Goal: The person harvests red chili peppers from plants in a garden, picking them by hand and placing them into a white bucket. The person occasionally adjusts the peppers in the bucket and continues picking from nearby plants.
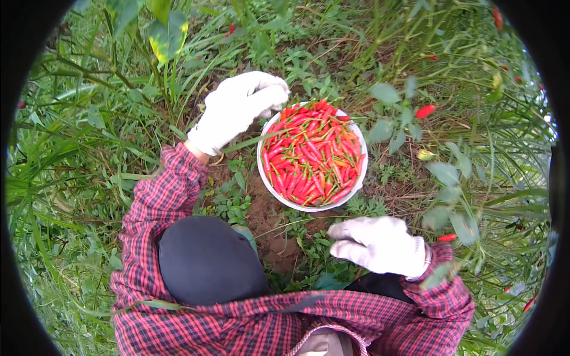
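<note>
A round white bucket, heaped with red chili peppers on green stems, stands on the ground before me. My left hand, in a white knit glove, is at the bucket's upper left rim with its fingers curled. Its fingertips are partly hidden, so whether they grip the rim is unclear. Below and right of the bucket is my right hand, gloved the same way. Its thumb and forefinger are slightly apart, with nothing visible between them.
Chili plants with broad leaves rise on the right, with a red chili and another chili hanging there. A yellow-spotted leaf is at upper left. My dark-clad knee is left of bare soil. Tall grass surrounds everything.
</note>
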Tool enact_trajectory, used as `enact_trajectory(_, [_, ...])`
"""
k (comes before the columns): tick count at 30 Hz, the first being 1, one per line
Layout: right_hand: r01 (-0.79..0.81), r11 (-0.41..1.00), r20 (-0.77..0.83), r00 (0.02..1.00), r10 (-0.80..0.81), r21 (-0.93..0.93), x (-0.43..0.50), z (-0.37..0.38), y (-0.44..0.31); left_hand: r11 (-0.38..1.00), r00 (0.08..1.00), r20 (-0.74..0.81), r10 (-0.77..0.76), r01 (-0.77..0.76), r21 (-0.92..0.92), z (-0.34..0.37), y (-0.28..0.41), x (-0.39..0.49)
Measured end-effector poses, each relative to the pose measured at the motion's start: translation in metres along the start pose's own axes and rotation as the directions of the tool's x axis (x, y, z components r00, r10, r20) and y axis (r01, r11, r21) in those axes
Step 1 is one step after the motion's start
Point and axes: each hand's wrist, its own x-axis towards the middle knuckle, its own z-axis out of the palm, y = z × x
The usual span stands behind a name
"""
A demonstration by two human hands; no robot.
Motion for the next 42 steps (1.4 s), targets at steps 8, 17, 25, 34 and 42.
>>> enact_trajectory(8, [0.010, 0.997, -0.019, 1.000, -0.012, -0.075, 0.025, 0.010, 0.044, 0.805, 0.949, 0.315, 0.005, -0.191, 0.562, 0.013, 0.147, 0.006])
enact_trajectory(17, [0.172, 0.662, -0.354, 0.923, 0.151, 0.729, 0.032, 0.027, 0.159, 0.890, 0.982, -0.059, 0.181, -0.138, 0.435, 0.069, 0.172, 0.015])
enact_trajectory(25, [0.072, 0.723, -0.686, 0.392, 0.612, 0.687, -0.038, -0.116, 0.073, 0.692, 0.886, 0.372, -0.277, 0.453, -0.563, 0.127, 0.091, 0.046])
enact_trajectory(34, [-0.092, 0.984, -0.660, 0.732, 0.170, 0.152, 0.009, -0.091, 0.080, 0.596, 0.699, 0.714, -0.049, 0.594, -0.540, 0.195, 0.068, 0.019])
enact_trajectory(42, [-0.065, 0.791, -0.422, 0.817, 0.393, 0.609, -0.017, -0.085, 0.081, 0.926, 0.901, 0.398, -0.174, 0.287, -0.244, 0.222, 0.064, 0.012])
